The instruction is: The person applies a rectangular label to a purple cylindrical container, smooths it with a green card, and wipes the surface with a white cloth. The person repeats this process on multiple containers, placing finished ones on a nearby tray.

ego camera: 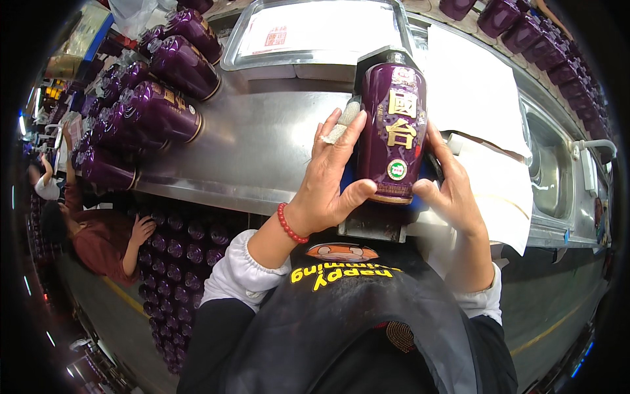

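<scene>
A glossy purple bottle (pixel 395 133) with raised gold characters and a round green-and-white emblem lies face up before me, its neck pointing away. It rests in a dark cradle (pixel 366 61) whose edge shows around the neck. My left hand (pixel 330 170) holds its left side, with the thumb at the base. White tape wraps one of that hand's fingers, and a red bead bracelet circles the wrist. On the bottle's other side, my right hand (pixel 450 184) has its fingers along the edge and its thumb near the base. The cradle's underside is mostly hidden.
Several purple bottles (pixel 165 111) stand at the left on the steel worktop (pixel 236 147). A clear tray (pixel 231 54) holds printed white sheets (pixel 320 29). White paper (pixel 472 83) lies at the right, beside a steel sink (pixel 549 167). A co-worker (pixel 106 236) is at the left.
</scene>
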### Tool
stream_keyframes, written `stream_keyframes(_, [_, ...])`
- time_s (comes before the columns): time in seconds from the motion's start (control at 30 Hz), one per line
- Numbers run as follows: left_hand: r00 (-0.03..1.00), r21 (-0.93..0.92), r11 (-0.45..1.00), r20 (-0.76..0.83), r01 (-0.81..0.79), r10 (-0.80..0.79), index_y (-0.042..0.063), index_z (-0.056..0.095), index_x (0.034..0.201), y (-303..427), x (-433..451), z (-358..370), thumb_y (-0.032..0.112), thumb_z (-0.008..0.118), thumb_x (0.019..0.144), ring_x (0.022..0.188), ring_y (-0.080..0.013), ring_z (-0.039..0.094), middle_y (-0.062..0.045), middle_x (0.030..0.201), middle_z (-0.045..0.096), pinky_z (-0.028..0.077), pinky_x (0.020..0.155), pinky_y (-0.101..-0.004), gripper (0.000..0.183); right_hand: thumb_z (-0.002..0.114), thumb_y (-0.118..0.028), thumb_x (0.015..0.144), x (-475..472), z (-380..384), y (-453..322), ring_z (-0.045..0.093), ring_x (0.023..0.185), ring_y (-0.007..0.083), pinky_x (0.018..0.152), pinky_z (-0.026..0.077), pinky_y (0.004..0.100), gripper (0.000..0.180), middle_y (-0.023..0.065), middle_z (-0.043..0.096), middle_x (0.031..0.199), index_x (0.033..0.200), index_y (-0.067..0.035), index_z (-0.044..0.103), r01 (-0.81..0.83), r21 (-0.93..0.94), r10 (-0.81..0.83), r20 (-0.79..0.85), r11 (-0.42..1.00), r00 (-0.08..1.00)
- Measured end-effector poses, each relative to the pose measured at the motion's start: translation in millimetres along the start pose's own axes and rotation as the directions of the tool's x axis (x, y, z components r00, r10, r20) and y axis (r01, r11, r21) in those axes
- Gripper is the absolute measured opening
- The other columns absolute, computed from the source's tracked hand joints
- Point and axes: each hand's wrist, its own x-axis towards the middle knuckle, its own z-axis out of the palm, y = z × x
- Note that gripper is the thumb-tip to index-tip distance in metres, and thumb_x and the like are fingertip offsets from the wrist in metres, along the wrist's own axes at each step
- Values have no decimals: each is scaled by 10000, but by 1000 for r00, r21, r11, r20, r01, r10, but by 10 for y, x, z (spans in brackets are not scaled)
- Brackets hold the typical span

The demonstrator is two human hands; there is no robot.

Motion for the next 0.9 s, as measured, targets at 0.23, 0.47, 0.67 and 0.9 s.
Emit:
stream_keyframes(0.23, [998, -120, 990, 6, 70, -70, -8, 299, 1554, 3, 4, 43, 524, 597, 967, 1477, -423, 246, -238, 1581, 316, 177, 1216, -502, 846, 778, -518, 839, -2, 30, 14, 488, 1364, 352, 1138, 369, 414, 1035, 301, 490, 1443, 1535, 79, 295, -7, 75, 9, -18, 997, 1000])
stream_keyframes(0.47, [997, -115, 991, 33, 71, -67, -29, 269, 1555, 0, 20, 35, 541, 606, 954, 1471, -420, 258, -280, 1573, 296, 194, 1211, -490, 894, 794, -498, 830, -5, 29, 38, 505, 1341, 354, 1124, 380, 407, 1042, 299, 499, 1425, 1534, 82, 291, 23, 42, -22, -16, 999, 1000])
stream_keyframes(0.67, [988, -428, 893, -2, 140, -156, -100, 231, 1536, -40, 235, 28, 510, 570, 998, 1467, -370, 324, -296, 1555, 330, 235, 1207, -421, 881, 740, -499, 891, 115, -86, -3, 576, 1210, 279, 1053, 440, 398, 971, 260, 547, 1390, 1528, 87, 302, -76, 203, 85, -38, 976, 996])
stream_keyframes(0.9, [967, -569, 801, -37, 187, -252, -104, 231, 1528, -114, 485, 140, 393, 643, 989, 1417, -306, 388, -274, 1524, 376, 302, 1172, -380, 841, 711, -486, 921, 395, -141, -13, 513, 1287, 259, 1105, 385, 371, 927, 231, 535, 1389, 1535, 76, 303, -155, 195, 162, -24, 969, 986])
